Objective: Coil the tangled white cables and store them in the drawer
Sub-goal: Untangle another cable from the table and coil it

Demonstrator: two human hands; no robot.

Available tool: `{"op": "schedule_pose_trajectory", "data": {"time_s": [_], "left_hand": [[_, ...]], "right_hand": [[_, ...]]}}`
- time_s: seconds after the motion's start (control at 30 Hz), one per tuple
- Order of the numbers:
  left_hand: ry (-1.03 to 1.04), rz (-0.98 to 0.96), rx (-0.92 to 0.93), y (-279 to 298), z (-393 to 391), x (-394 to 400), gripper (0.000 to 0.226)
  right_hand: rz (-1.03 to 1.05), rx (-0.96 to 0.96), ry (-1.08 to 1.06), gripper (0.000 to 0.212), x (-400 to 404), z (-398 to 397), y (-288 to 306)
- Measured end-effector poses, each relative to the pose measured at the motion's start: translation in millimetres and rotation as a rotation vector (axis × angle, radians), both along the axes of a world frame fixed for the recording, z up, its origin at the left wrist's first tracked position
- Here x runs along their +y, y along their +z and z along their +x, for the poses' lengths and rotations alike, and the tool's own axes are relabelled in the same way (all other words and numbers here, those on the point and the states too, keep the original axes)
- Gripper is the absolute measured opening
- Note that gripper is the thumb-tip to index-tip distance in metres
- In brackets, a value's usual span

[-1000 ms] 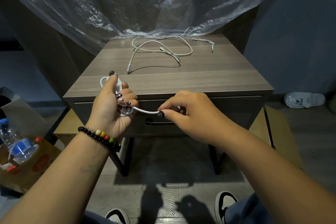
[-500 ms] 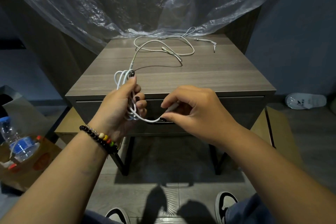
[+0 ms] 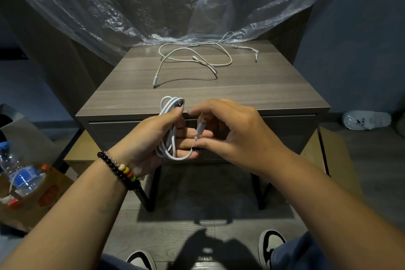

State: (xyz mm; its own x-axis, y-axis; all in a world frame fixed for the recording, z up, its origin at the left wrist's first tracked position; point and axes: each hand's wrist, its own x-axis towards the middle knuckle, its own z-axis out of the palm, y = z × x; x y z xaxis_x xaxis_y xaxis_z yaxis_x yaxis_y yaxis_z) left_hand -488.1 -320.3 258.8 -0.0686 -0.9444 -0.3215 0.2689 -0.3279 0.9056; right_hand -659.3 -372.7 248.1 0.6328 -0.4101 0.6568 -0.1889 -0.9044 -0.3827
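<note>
My left hand (image 3: 153, 138) holds a coiled white cable (image 3: 169, 129) in front of the nightstand, thumb pressed over the loops, fingers stretched under them. My right hand (image 3: 230, 136) pinches the cable's free plug end (image 3: 200, 127) right beside the coil. A second white cable (image 3: 192, 60) lies loose and tangled on the back of the nightstand top (image 3: 263, 85), with a thinner white wire (image 3: 247, 49) at the back right. The drawer (image 3: 285, 127) under the top is closed; my hands hide its handle.
Clear plastic sheeting (image 3: 153, 2) hangs behind the nightstand and touches its rear edge. A water bottle (image 3: 19, 173) lies in a cardboard box at the left. A white slipper (image 3: 366, 119) sits on the floor at the right. My shoes (image 3: 271, 241) are below.
The straight stretch of cable between my hands has shortened into another loop. My right hand has moved left to the coil with the plug end, and both hands have risen slightly.
</note>
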Motion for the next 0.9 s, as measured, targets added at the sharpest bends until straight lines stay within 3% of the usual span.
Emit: {"op": "schedule_pose_trajectory", "data": {"time_s": [0.23, 0.43, 0.57, 0.7, 0.9], "left_hand": [[-0.018, 0.021, -0.063, 1, -1, 5, 0.041], [-0.052, -0.032, -0.110, -1, -5, 4, 0.035], [-0.050, 0.010, -0.054, -2, -1, 0, 0.029], [-0.029, -0.025, -0.008, -2, 0, 0, 0.053], [-0.195, -0.113, -0.051, -10, -1, 3, 0.121]], "right_hand": [[-0.007, -0.023, 0.012, 0.056, 1, 0, 5], [-0.040, -0.057, -0.068, 0.037, -9, -5, 6], [0.081, -0.144, -0.149, 0.030, -13, -9, 8], [0.375, -0.071, -0.185, 0.044, -12, -7, 7], [0.536, -0.033, -0.125, 0.045, -9, -3, 8]]}}
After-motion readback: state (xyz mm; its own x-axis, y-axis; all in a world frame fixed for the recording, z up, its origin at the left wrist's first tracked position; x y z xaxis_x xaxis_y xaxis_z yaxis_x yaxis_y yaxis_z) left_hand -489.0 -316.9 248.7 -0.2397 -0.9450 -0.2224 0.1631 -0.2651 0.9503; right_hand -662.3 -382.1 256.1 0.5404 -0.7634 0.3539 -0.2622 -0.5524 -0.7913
